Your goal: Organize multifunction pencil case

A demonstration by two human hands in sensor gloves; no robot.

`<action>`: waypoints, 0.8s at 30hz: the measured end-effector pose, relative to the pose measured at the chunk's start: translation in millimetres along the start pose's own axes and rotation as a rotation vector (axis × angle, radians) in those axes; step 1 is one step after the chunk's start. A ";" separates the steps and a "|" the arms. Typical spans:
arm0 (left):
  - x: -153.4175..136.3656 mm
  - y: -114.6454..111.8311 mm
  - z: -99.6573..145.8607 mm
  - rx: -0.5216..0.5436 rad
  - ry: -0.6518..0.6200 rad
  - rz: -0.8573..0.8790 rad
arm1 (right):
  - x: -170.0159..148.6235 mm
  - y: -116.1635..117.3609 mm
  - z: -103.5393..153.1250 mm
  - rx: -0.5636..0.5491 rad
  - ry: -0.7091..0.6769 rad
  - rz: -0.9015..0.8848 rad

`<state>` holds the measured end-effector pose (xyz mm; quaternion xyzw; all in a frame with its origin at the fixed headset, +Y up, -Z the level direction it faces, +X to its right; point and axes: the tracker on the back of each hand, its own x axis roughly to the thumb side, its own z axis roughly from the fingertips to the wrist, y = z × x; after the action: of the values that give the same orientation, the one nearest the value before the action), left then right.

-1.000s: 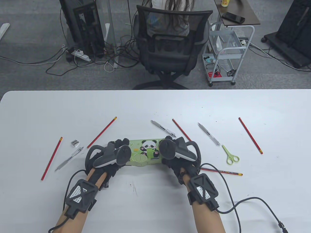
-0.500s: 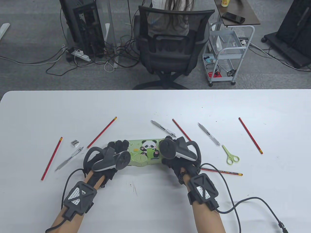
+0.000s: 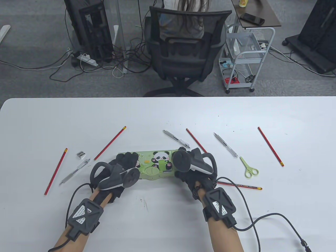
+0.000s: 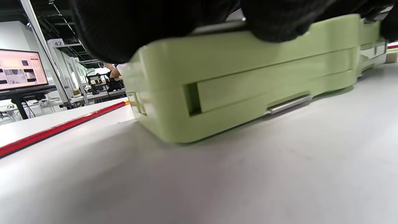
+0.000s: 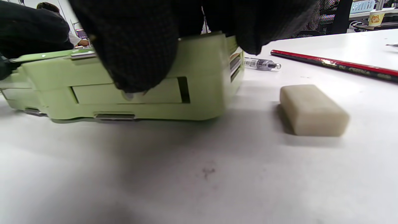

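Hands: left (image 3: 123,164) slid leftward, right (image 3: 187,168) unmoved; both grip pencil case (image 3: 155,165).

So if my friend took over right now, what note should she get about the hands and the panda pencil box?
Left hand: grips the left end of the green pencil case.
Right hand: grips the right end; thumb on the front wall in the right wrist view.
The case lies shut on the white table.
Loose on the table: five red pencils, e.g.; three pens, e.g.; green scissors; sharpener; eraser beside the case's right end.
Done: nothing packed that shows.
Left: open the case, put everything in.
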<state>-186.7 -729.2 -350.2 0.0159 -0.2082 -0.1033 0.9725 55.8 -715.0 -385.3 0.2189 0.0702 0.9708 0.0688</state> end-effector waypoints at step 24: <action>-85.9 45.1 -74.8 -0.136 0.401 0.482 | -0.7 -2.7 3.4 0.017 -0.015 -0.061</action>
<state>-224.1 -668.2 -449.6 -0.0789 -0.0029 0.1216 0.9894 58.2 -712.1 -383.1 0.2243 0.0845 0.9660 0.0972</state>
